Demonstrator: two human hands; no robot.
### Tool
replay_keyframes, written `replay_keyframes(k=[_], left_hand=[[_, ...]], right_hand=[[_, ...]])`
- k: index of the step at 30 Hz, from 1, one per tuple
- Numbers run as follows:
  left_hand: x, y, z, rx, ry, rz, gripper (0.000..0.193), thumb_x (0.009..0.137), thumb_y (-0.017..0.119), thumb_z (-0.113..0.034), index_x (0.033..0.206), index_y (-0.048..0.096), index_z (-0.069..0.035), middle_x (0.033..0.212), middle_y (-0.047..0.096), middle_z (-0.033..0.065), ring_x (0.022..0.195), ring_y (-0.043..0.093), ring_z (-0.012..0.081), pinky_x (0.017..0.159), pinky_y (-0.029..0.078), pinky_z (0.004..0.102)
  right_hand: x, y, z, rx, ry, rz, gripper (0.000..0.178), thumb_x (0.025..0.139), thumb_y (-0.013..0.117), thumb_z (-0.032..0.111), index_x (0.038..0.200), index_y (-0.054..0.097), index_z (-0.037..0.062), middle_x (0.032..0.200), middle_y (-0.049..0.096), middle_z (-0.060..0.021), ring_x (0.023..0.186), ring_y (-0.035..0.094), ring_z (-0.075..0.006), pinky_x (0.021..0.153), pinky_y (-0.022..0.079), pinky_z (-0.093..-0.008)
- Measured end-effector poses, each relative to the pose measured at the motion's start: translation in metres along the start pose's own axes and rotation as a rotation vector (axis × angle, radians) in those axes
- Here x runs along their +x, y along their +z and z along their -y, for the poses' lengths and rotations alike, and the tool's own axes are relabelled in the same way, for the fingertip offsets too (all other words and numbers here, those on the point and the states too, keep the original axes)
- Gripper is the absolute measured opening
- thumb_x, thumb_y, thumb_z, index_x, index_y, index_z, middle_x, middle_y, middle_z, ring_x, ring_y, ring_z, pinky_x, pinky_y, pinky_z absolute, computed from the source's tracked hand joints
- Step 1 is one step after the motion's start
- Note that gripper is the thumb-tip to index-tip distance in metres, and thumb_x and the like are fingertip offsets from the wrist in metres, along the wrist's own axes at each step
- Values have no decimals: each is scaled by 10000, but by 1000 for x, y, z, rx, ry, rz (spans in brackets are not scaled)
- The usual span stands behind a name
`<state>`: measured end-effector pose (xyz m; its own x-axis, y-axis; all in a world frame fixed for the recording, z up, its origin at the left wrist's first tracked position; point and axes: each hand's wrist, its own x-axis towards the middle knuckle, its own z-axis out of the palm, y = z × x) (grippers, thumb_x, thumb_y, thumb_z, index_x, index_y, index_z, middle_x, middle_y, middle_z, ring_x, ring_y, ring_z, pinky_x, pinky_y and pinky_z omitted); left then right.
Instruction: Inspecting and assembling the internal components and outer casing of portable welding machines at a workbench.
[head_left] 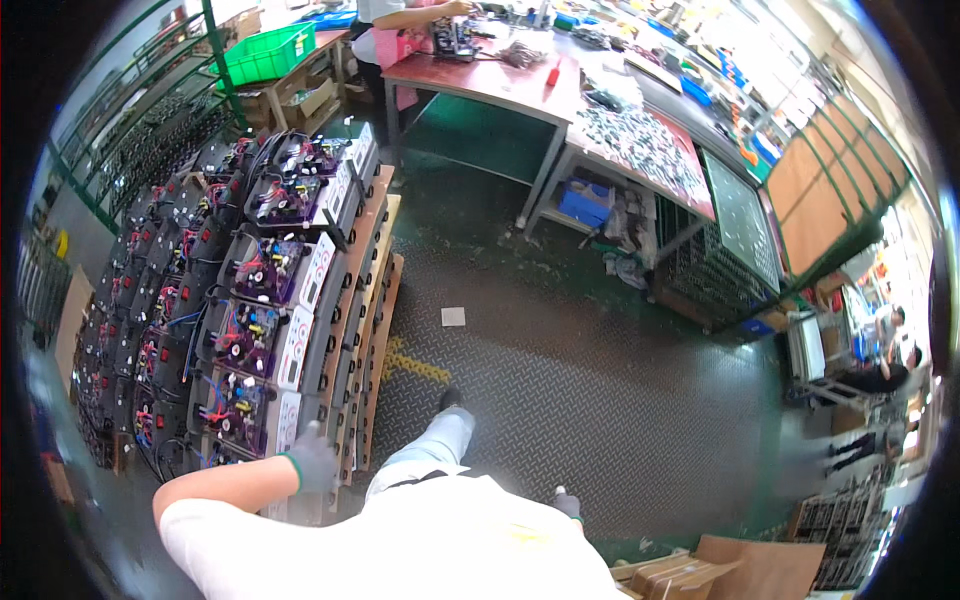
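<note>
My left hand (316, 461), in a grey glove, is at the near end of the stacked electrical units, beside the closest front panel. It is blurred, and whether it touches the unit does not show. The units (262, 342) have dark housings with exposed wiring, coloured leads and white control panels (297, 348). Low at my right side is my right hand (568, 503), also grey-gloved and mostly hidden by my white shirt; only a fingertip and part of the glove show. Nothing can be made out in either hand.
Wooden boards (372, 300) edge the units on the left. A red-topped workbench (480, 78) stands ahead, with a person behind it. Further right are a table of small parts (640, 145) and a green rack (830, 190). Cardboard boxes (690, 572) sit near right.
</note>
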<state>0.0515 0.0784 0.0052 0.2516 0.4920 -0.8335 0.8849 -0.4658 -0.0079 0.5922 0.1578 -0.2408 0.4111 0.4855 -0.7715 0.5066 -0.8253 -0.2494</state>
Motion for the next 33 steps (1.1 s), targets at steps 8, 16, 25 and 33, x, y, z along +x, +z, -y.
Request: replay_keyframes(k=[8,16,25,33], left_hand=[[111,-176,119,-109,-215,-715,392,900,563,-418,1098,654,-93,1124,625,99,1218,495,314,1084,278,527],[182,-284,175,-288,-192,-1005,406,892,609,-388,1161,640,-86,1158,621,99,1206,517,306,1048,361,478],[240,-330,275,-496,-412,-889,372,851,641,-369,1080,663,-77,1037,653,91,1044,577,278,935,415,438],[286,-405,354,-692,-530,-925,377,891,608,-364,1105,659,-59,1087,662,116,1051,590,290,934,428,430]], right_hand=[[95,-61,181,97,-260,-104,578,978,454,445,776,712,-31,751,700,-179,670,656,-332,651,491,-440],[130,-31,299,-414,-308,-165,462,955,501,361,1011,691,-57,1043,662,-283,1017,640,-423,847,499,-467],[261,-45,449,-1374,-864,45,251,844,550,200,935,756,88,993,718,-159,930,703,-308,800,547,-418],[290,-61,735,-1434,-1266,-1,154,729,655,153,826,748,78,868,714,-156,841,686,-340,766,535,-437]])
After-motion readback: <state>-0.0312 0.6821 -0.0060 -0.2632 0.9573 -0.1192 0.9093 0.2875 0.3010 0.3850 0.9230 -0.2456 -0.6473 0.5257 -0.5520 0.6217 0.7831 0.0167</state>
